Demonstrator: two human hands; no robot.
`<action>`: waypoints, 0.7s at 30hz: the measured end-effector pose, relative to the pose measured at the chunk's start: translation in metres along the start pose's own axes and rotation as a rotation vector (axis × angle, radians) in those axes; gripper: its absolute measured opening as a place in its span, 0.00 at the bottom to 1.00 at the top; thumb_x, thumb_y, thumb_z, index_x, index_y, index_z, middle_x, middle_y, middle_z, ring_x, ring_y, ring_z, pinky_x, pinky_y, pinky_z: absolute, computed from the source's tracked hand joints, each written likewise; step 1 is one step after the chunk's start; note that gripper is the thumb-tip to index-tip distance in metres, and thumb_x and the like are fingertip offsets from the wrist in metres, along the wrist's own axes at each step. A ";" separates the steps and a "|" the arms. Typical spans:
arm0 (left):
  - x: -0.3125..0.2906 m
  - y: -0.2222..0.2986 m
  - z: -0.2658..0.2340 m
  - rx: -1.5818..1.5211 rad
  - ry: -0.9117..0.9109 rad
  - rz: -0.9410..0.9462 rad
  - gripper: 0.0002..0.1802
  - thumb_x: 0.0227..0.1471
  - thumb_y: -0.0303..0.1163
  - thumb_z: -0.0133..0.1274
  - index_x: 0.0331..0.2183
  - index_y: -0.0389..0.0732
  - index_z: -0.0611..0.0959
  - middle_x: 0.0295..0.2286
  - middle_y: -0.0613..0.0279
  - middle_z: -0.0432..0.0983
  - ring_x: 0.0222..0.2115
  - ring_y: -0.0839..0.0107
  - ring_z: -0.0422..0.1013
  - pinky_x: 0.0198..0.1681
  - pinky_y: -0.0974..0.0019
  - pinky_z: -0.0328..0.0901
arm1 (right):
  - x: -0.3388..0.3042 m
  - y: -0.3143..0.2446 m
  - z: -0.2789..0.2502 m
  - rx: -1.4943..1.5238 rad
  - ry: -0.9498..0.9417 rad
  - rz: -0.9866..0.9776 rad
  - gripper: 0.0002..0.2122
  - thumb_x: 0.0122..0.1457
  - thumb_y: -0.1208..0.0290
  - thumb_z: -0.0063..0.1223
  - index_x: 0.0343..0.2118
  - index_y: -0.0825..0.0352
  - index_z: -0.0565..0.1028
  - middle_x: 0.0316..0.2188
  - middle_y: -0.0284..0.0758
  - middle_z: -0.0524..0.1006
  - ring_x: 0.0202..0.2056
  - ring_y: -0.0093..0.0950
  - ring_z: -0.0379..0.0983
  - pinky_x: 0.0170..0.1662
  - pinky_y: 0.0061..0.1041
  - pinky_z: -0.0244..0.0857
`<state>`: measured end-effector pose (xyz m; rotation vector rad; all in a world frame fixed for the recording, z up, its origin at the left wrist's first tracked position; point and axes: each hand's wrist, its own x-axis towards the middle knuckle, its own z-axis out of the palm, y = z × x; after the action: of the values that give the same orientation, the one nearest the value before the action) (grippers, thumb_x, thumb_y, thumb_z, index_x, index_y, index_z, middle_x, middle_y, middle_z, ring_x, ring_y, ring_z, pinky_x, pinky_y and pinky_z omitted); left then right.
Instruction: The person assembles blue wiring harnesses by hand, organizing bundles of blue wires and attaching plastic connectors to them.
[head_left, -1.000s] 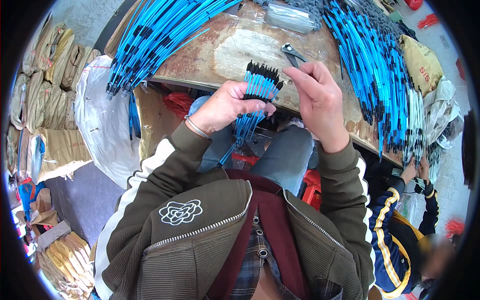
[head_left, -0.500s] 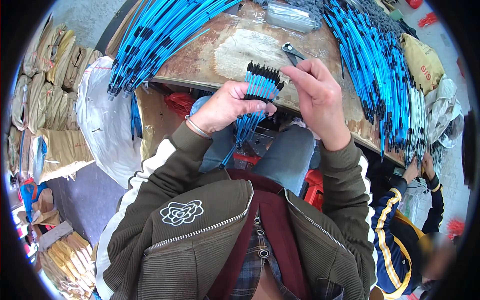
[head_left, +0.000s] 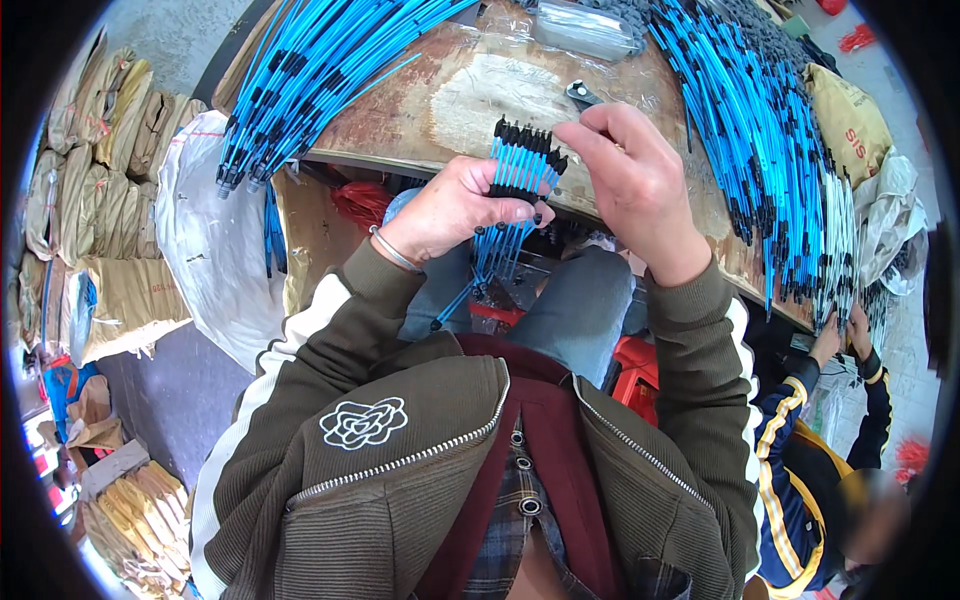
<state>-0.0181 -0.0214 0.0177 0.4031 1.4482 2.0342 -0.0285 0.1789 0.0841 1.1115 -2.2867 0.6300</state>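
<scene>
My left hand is wrapped round a fan of thin blue rods with black tips, held upright above my lap. Their lower ends hang below the fingers, splaying apart between my knees. Just right of the black tips is my right hand, thumb and forefinger pressed together and the other fingers curled. Whatever is in that pinch, if anything, is too small to make out. Behind the right hand a pair of pliers lies on the worn wooden table, partly hidden by the fingers.
Bundles of long blue rods lie at the table's left, and more blue rods at the right. A clear plastic pack lies at the back. A white sack stands left. At right, another person's hands touch pale rods.
My right hand has shifted slightly left, its fingertips closer to the black tips and covering more of the pliers. My left hand keeps its grip on the rods, nearly still.
</scene>
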 end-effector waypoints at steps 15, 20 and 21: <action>-0.008 -0.013 -0.003 0.030 0.080 0.135 0.11 0.48 0.19 0.51 0.37 0.35 0.79 0.31 0.61 0.78 0.34 0.73 0.74 0.41 0.71 0.67 | 0.047 0.129 0.015 -0.047 -0.066 0.581 0.15 0.52 0.68 0.51 0.43 0.64 0.74 0.40 0.40 0.75 0.43 0.31 0.72 0.44 0.26 0.64; -0.011 -0.008 -0.003 0.391 0.125 0.340 0.11 0.47 0.21 0.52 0.36 0.35 0.80 0.32 0.60 0.78 0.35 0.74 0.74 0.41 0.71 0.66 | 0.066 0.177 0.057 -0.431 -0.237 0.290 0.09 0.52 0.68 0.49 0.32 0.66 0.77 0.32 0.40 0.76 0.34 0.37 0.73 0.37 0.31 0.67; -0.011 -0.007 -0.005 0.358 0.103 0.319 0.10 0.47 0.19 0.51 0.36 0.35 0.80 0.32 0.58 0.78 0.36 0.73 0.73 0.42 0.70 0.66 | 0.068 0.179 0.060 -0.530 -0.343 0.246 0.09 0.52 0.68 0.49 0.31 0.66 0.77 0.32 0.40 0.76 0.33 0.37 0.73 0.37 0.33 0.67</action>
<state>-0.0101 -0.0302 0.0107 0.7253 1.9228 2.0570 -0.2247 0.2037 0.0487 0.7255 -2.6806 -0.1074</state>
